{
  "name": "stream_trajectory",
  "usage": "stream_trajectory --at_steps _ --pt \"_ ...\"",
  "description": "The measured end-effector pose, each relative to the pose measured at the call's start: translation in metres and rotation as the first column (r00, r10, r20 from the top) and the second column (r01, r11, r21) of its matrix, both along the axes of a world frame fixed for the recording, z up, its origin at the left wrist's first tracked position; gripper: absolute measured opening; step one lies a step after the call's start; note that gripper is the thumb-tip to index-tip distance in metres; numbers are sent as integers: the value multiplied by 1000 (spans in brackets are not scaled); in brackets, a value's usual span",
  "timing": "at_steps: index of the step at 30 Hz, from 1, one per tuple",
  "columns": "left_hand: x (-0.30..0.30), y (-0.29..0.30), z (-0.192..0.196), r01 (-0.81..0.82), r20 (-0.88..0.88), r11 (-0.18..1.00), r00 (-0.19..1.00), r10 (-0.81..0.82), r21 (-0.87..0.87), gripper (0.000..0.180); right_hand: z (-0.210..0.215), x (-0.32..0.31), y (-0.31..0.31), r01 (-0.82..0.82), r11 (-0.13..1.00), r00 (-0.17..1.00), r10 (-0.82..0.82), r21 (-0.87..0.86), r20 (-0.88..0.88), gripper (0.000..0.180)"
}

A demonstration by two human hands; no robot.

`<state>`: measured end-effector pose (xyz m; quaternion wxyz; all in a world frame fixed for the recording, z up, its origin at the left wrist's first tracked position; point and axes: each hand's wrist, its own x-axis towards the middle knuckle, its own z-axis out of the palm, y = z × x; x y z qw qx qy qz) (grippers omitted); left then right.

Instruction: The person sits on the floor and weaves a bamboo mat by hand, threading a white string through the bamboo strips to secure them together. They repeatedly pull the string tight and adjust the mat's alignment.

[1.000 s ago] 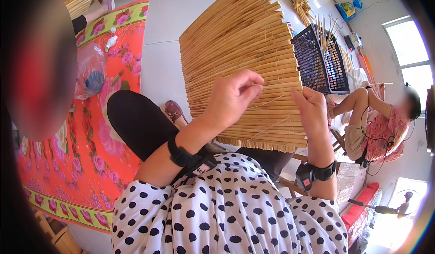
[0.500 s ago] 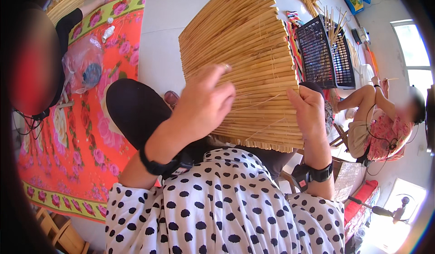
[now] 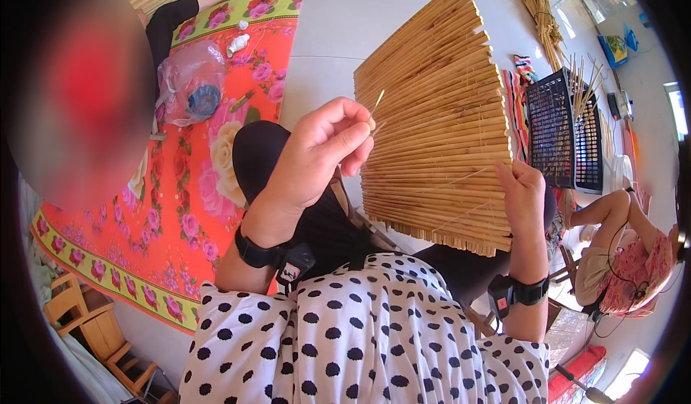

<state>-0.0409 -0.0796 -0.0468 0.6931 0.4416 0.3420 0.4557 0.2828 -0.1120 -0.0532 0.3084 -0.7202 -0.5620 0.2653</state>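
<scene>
A stiff mat of yellow-brown reed stalks [image 3: 439, 116], laid side by side and bound with thin thread, stands tilted over my lap. My right hand [image 3: 523, 195] is closed on its right edge, the thumb lying on the front face. Beside its left edge, my left hand [image 3: 327, 148] pinches a thin pale sliver [image 3: 379, 100] between thumb and forefinger. Whether the sliver is straw or a needle cannot be made out. Loose thread ends run across the lower right of the mat.
A red flowered cloth [image 3: 180, 224] covers the floor at left, with a clear plastic bag [image 3: 191, 80] on it. At right stands a black crate [image 3: 554, 127] with sticks, near a seated person [image 3: 633, 267]. Another person [image 3: 79, 94] is close at left. A wooden chair [image 3: 101, 332] is lower left.
My left hand has come off the mat's face to its left edge and now shows the thin sliver pinched in its fingers. My right hand keeps its hold. The view has shifted left.
</scene>
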Motion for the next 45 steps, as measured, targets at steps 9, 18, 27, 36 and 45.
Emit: stream_trajectory --at_steps 9,18,27,36,45 --pt "15 -9 -3 82 -103 996 991 -85 -39 12 -14 -10 6 -15 996 984 31 -90 177 39" --pt "75 -27 -41 281 -465 918 877 -126 282 8 -12 -3 -2 -106 981 994 108 -162 3 37" --pt "100 -21 -66 271 -563 878 827 -3 394 7 -9 -2 -8 -142 985 982 152 -98 109 36" --pt "107 -15 -73 338 -632 808 773 54 483 8 -8 -4 -11 -182 980 933 199 -85 299 39" --pt "105 -15 -71 352 -641 794 766 61 496 6 -5 -12 -13 -182 980 945 197 -81 262 37"
